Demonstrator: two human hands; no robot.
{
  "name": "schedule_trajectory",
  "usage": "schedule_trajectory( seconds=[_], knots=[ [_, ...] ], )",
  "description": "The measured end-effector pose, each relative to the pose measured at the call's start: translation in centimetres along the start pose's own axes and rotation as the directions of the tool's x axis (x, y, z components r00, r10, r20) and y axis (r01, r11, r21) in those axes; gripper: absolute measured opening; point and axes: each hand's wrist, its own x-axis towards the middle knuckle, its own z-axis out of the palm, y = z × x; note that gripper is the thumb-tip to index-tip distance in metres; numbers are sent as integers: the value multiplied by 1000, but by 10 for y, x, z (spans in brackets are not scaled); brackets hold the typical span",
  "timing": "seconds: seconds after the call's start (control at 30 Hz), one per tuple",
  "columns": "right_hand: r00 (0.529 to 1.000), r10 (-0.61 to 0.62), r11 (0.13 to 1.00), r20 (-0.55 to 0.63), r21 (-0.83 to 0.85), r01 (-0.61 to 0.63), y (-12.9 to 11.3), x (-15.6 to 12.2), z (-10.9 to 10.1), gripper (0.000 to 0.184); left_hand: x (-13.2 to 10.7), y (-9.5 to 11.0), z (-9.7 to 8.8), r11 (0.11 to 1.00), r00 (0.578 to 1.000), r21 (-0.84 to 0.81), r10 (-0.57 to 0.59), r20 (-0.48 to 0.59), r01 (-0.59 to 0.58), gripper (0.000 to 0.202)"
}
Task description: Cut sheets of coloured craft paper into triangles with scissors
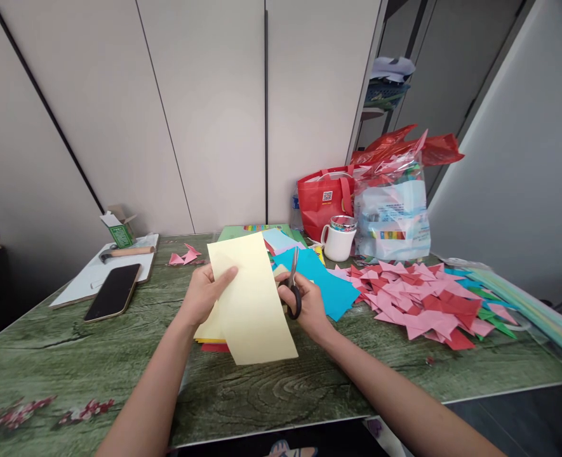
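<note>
My left hand point(205, 293) grips the left edge of a pale yellow sheet of paper point(252, 304), held tilted above the table with the thumb on top. My right hand point(308, 304) is closed on black-handled scissors point(293, 285), whose blades point up beside the sheet's right edge. Under the sheet lie more yellow and red sheets point(210, 336). A blue sheet point(326, 285) lies just behind my right hand.
A pile of pink and red folded paper triangles point(418, 298) covers the table's right side. Behind stand a white mug point(338, 240), a red bag point(323, 200) and a clear plastic bag point(395, 209). A phone point(113, 291), hammer point(126, 252) and small carton point(117, 228) lie left.
</note>
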Motion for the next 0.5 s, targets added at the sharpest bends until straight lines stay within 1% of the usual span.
schedule_trajectory(
  seconds=[0.1, 0.17, 0.23, 0.3, 0.33, 0.4, 0.47, 0.5],
  knots=[
    [1000, -20, 999, -4, 28, 20, 0, -1, -2, 25, 2, -2, 0, 999, 997, -16, 37, -66, -38, 33],
    [1000, -8, 999, 16, 46, 7, 0, 0, -2, 28, 3, -3, -1, 998, 992, -19, 58, -113, -61, 34],
    [999, 17, 999, 46, 44, -19, 0, 1, -2, 30, 4, -3, 0, 997, 989, -29, 72, -132, -77, 33],
    [999, 33, 999, 34, 23, -34, 0, 3, -3, 30, 5, -2, 1, 995, 987, -30, 95, -127, -100, 33],
    [999, 33, 999, 0, 12, -33, 0, 6, -4, 30, 5, -1, 1, 993, 987, -25, 110, -120, -113, 33],
    [992, 21, 1000, -126, -15, -23, 1, 12, -10, 30, 7, -1, 1, 991, 986, -10, 131, -104, -133, 36],
    [961, 8, 999, -275, -36, -18, 4, 20, -21, 31, 10, -3, 0, 991, 986, 37, 132, -97, -129, 40],
    [946, 1, 999, -326, -43, -16, 5, 25, -29, 32, 12, -6, -1, 988, 986, 92, 130, -102, -121, 42]
  ],
)
